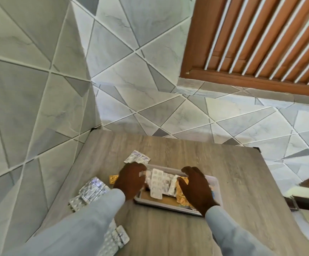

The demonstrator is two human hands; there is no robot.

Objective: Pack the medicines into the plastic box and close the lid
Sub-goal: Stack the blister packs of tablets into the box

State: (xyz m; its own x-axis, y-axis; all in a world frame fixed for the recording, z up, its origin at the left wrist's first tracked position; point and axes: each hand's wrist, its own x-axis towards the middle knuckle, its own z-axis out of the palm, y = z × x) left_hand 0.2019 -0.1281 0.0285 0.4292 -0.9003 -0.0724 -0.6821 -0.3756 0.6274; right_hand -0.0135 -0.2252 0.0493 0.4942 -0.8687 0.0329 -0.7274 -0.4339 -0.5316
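An open clear plastic box [215, 182] sits on the wooden table and holds several blister strips [156, 183], white and gold. My left hand [130, 179] rests at the box's left edge, fingers curled on a white strip inside. My right hand [196, 187] lies over the right part of the box, fingers spread on a gold foil strip [181, 197]. No lid is visible.
Loose strips lie on the table [223, 159]: a silver one [137, 157] behind the box, a gold one [113, 179] by my left hand, a silver pile [91, 191] at left, more [116, 239] near my left sleeve. Tiled walls stand behind and left.
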